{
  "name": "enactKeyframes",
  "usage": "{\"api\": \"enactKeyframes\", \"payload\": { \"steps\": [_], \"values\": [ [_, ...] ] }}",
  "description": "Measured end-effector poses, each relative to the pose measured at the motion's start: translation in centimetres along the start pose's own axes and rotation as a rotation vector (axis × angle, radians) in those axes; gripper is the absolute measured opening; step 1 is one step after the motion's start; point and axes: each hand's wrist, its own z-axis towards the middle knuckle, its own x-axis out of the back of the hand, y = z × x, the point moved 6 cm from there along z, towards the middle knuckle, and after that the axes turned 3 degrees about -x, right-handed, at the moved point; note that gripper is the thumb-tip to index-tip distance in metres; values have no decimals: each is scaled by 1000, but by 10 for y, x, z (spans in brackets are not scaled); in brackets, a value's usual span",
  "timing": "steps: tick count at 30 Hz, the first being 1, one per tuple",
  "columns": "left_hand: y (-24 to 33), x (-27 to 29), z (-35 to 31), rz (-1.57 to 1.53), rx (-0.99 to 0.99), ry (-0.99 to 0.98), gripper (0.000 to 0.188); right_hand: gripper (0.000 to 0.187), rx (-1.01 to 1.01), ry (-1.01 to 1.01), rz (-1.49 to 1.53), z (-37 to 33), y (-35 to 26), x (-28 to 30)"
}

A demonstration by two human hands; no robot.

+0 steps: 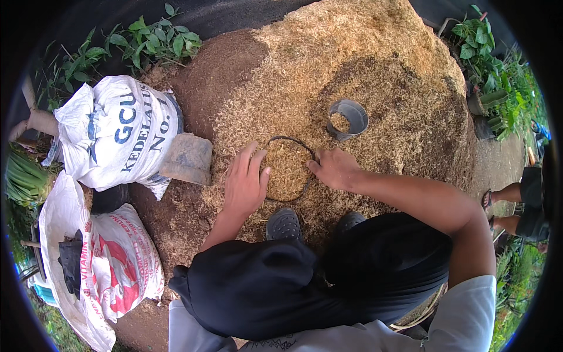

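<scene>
A round black-rimmed container (293,139), full of light brown husk-like material (287,170), sits in front of my feet. Its walls are hidden, so I cannot tell its exact kind. My left hand (245,179) lies beside the rim on the left, fingers stretched and thumb apart. On the other side my right hand (335,168) grips the rim, with its thumb toward the inside. Just beyond the right hand, a dark plastic pot (350,119) leans tilted on the heap with some of the same material inside.
A large heap of husks (375,47) mixed with dark soil (217,76) spreads ahead. At left stand a stuffed white sack (117,129), a grey soil-stained pot (187,158) and an opened red-and-white sack (126,258) holding black plastic. Another person's legs (507,196) show at far right, near plants (487,53).
</scene>
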Motion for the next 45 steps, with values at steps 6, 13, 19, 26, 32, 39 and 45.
{"api": "enactKeyframes", "payload": {
  "steps": [6,13,19,26,32,39,45],
  "values": [
    [32,-34,11,4,-251,-229,82,41,102,35,30,-2,-9,15],
    [34,-46,12,39,-217,-222,88,39,111,62,53,2,1,5],
    [40,-49,15,56,-173,-165,90,34,201,158,79,8,14,-1],
    [46,-48,19,-18,-184,-229,90,36,241,243,87,10,17,-5],
    [56,-39,21,-34,-296,-242,74,44,85,53,340,27,56,4],
    [18,-25,62,-133,-108,-321,67,68,-516,301,749,61,169,63],
    [16,-38,100,-182,-37,-481,69,59,-528,-4,1188,98,170,12]
  ]
}}
